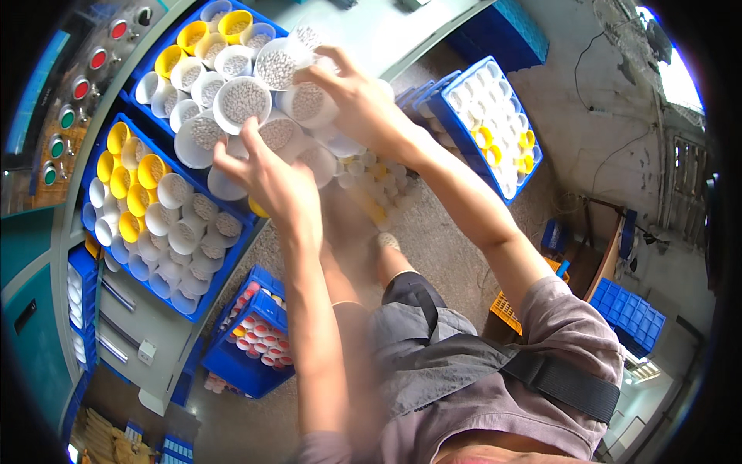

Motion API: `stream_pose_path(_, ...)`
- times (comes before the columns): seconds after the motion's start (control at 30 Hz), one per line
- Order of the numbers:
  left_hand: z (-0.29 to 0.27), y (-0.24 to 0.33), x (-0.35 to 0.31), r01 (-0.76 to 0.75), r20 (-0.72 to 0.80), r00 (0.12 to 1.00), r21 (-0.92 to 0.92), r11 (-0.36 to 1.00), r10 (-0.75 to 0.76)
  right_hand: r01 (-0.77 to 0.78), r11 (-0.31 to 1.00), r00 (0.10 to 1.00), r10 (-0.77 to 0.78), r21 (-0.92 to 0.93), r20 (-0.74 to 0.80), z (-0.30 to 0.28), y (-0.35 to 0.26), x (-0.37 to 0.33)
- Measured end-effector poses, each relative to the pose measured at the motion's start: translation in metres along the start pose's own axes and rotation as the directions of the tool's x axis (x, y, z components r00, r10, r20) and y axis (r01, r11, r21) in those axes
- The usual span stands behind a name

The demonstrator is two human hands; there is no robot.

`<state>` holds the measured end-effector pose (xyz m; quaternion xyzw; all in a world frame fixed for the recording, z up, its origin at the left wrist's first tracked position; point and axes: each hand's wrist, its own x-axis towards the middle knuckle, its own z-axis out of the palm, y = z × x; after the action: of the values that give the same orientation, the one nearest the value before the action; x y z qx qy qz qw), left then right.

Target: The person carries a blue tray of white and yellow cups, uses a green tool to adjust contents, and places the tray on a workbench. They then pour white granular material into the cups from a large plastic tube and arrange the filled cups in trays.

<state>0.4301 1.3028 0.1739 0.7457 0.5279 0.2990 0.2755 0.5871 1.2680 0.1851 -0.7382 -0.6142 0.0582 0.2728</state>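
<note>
White cups of small white pellets crowd around both my hands at the upper middle, looking nearer to me than the tray cups. My left hand (pixel 274 182) has its index finger at the lower rim of a white cup (pixel 243 107) and its thumb lower, by another pellet-filled cup (pixel 202 133). Bent fingers of my right hand (pixel 359 97) reach over a white cup (pixel 308 106), beside a further cup (pixel 275 65). The hands partly hide the cups, and their undersides do not show.
A blue tray (pixel 202 305) of white and yellow cups lies at left; another (pixel 127 97) sits behind it. Buttons line a control panel (pixel 81 89). On the floor stand a blue crate (pixel 232 371) and, far right, a stacked tray (pixel 444 116) of cups.
</note>
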Motion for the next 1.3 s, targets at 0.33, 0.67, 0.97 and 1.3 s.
stream_pose_path(0.33, 0.130, 0.061, -0.259, 0.219, 0.263, 0.939, 0.041, 0.975, -0.222, -0.191, 0.982, 0.980, 0.191, -0.005, 0.059, -0.045, 0.122, -0.271)
stream_pose_path(0.67, 0.498, -0.169, -0.441, 0.437, 0.454, 0.790, 0.055, 0.898, -0.412, -0.533, 0.834, 0.556, 0.471, -0.141, 0.685, 0.237, 0.409, -0.474)
stream_pose_path(0.97, 0.550, -0.241, -0.468, 0.527, 0.385, 0.763, 0.095, 0.844, -0.520, -0.701, 0.683, 0.653, 0.502, 0.203, 0.566, 0.305, 0.489, -0.520)
stream_pose_path(1.3, 0.563, -0.255, -0.456, 0.500, 0.484, 0.761, -0.015, 0.866, -0.431, -0.449, 0.883, 0.666, 0.434, -0.138, 0.607, 0.339, 0.477, -0.494)
